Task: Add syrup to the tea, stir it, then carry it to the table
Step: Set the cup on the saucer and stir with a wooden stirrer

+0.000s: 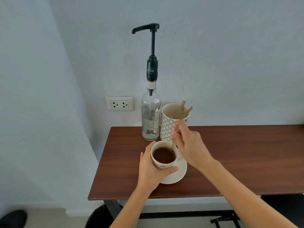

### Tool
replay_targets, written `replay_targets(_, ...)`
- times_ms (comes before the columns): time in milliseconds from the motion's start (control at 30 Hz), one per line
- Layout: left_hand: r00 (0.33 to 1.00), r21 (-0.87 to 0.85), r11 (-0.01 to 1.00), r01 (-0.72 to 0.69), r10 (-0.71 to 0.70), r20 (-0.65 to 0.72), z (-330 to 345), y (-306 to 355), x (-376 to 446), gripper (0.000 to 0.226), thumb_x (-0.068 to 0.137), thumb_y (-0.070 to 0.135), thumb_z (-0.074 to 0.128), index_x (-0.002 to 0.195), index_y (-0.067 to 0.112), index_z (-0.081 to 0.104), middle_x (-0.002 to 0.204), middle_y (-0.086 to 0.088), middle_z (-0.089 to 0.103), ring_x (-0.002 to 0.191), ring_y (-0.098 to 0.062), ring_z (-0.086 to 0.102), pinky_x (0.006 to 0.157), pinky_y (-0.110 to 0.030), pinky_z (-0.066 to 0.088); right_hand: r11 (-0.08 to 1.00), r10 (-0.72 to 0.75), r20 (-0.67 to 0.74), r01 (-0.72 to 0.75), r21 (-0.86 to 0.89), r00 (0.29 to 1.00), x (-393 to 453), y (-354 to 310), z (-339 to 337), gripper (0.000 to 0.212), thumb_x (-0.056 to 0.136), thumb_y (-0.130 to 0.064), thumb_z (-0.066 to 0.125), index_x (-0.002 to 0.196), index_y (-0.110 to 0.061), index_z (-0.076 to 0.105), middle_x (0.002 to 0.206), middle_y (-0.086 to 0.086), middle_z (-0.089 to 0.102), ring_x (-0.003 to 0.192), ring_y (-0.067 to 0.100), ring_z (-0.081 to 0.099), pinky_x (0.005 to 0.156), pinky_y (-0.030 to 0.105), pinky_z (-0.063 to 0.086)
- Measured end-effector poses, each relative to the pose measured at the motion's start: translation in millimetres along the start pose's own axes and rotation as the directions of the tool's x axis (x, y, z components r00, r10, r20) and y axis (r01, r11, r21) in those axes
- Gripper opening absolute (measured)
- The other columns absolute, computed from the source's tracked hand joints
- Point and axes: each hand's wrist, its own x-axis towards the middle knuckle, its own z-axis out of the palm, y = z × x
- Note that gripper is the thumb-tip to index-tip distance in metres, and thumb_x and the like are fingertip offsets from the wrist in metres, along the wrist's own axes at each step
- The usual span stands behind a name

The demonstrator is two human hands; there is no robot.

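Tea, dark brown, fills a cream paper cup that stands on a cream saucer near the left end of a dark wooden table. The left hand is wrapped around the cup from its nine o'clock side, thumb lying across the front wall at six o'clock and fingertips curling up at the rim around ten o'clock. The right hand hovers above the cup's two o'clock edge, fingers pinched narrowly on a thin wooden stir stick; the stick slants down from the fingertips and its lower end dips into the tea at about one o'clock inside the rim. Just behind the cup, at twelve o'clock, stands a clear glass syrup bottle with a tall black pump dispenser whose spout points to nine o'clock; the bottle looks nearly empty. Touching or just beside the bottle on its three o'clock side is a patterned cream holder cup with several more wooden stir sticks leaning out of it toward one o'clock. A white double wall socket sits on the pale wall at the bottle's nine o'clock. At the lower left corner of the view a dark shoe rests on the floor.
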Motion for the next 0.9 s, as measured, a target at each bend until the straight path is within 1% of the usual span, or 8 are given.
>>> replay_targets(100, 1.000, 0.004, 1.000, 0.011, -0.011, 0.005, -1, 1, 0, 0.093, 0.050, 0.059, 0.093, 0.125, 0.068, 0.039, 0.131, 0.035, 0.056, 0.128, 0.001, 0.053, 0.116, -0.063, 0.034, 0.996, 0.046, 0.035, -0.049, 0.077, 0.998, -7, -3, -1, 0.015, 0.103, -0.013, 0.046, 0.099, -0.025, 0.038, 0.067, 0.007, 0.067, 0.054, 0.024, 0.066, 0.058, 0.049, 0.058)
replay_targets(233, 1.000, -0.001, 1.000, 0.011, -0.011, 0.018, -2, 1, 0, 0.094, 0.051, 0.059, 0.093, 0.126, 0.069, 0.038, 0.130, 0.033, 0.058, 0.129, -0.005, 0.056, 0.116, -0.063, 0.034, 0.955, 0.110, 0.051, -0.120, 0.271, 0.993, 2, -14, 12, 0.017, 0.104, -0.009, 0.048, 0.099, -0.023, 0.041, 0.076, 0.010, 0.073, 0.062, 0.016, 0.073, 0.062, 0.030, 0.064)
replay_targets(400, 1.000, 0.004, 1.000, 0.020, -0.020, 0.009, -2, 2, 0, 0.095, 0.049, 0.058, 0.094, 0.125, 0.069, 0.038, 0.132, 0.033, 0.057, 0.131, -0.004, 0.053, 0.117, -0.062, 0.033, 0.999, -0.030, 0.033, 0.029, 0.015, 0.999, 10, -4, -2, 0.008, 0.102, -0.015, 0.041, 0.097, -0.021, 0.039, 0.070, 0.003, 0.059, 0.060, 0.028, 0.064, 0.059, 0.049, 0.055)
replay_targets(467, 1.000, 0.006, 1.000, 0.017, -0.017, 0.008, -2, 2, 0, 0.095, 0.050, 0.058, 0.094, 0.127, 0.067, 0.038, 0.132, 0.031, 0.058, 0.131, -0.006, 0.054, 0.116, -0.062, 0.033, 0.999, -0.016, 0.058, 0.014, 0.047, 0.998, 4, -4, -2, 0.010, 0.100, -0.017, 0.040, 0.096, -0.026, 0.037, 0.067, 0.001, 0.060, 0.057, 0.025, 0.063, 0.057, 0.047, 0.055)
replay_targets(600, 1.000, 0.005, 1.000, 0.008, -0.008, 0.017, -2, 2, 1, 0.092, 0.051, 0.058, 0.094, 0.126, 0.066, 0.040, 0.130, 0.031, 0.059, 0.128, -0.006, 0.056, 0.115, -0.063, 0.035, 0.963, 0.064, 0.043, -0.073, 0.259, 0.997, 7, -13, 12, 0.014, 0.104, -0.008, 0.047, 0.098, -0.020, 0.043, 0.074, 0.007, 0.071, 0.059, 0.016, 0.071, 0.061, 0.030, 0.062)
replay_targets(700, 1.000, 0.015, 1.000, 0.007, -0.007, 0.012, -2, 3, 0, 0.093, 0.050, 0.059, 0.093, 0.125, 0.068, 0.039, 0.132, 0.033, 0.056, 0.131, -0.005, 0.054, 0.116, -0.062, 0.034, 0.989, -0.025, 0.007, 0.023, 0.143, 1.000, 18, -12, 7, 0.014, 0.103, -0.007, 0.047, 0.099, -0.019, 0.042, 0.075, 0.001, 0.065, 0.062, 0.017, 0.067, 0.062, 0.032, 0.057)
replay_targets(800, 1.000, 0.012, 1.000, 0.011, -0.011, 0.005, -2, 2, 0, 0.094, 0.049, 0.059, 0.094, 0.125, 0.068, 0.038, 0.133, 0.031, 0.057, 0.131, -0.005, 0.054, 0.116, -0.061, 0.034, 0.997, -0.083, 0.022, 0.083, 0.006, 0.996, 12, -4, -2, 0.017, 0.101, -0.010, 0.043, 0.099, -0.026, 0.037, 0.067, -0.012, 0.052, 0.056, 0.014, 0.057, 0.053, 0.034, 0.050)
replay_targets(900, 1.000, -0.002, 1.000, 0.007, -0.007, 0.009, -2, 2, 0, 0.094, 0.051, 0.058, 0.094, 0.129, 0.060, 0.042, 0.131, 0.023, 0.063, 0.128, -0.009, 0.057, 0.115, -0.061, 0.037, 0.989, -0.006, 0.057, -0.003, 0.146, 0.998, 2, -12, 5, 0.022, 0.102, -0.009, 0.045, 0.097, -0.029, 0.038, 0.067, 0.001, 0.063, 0.055, 0.017, 0.063, 0.055, 0.036, 0.057)
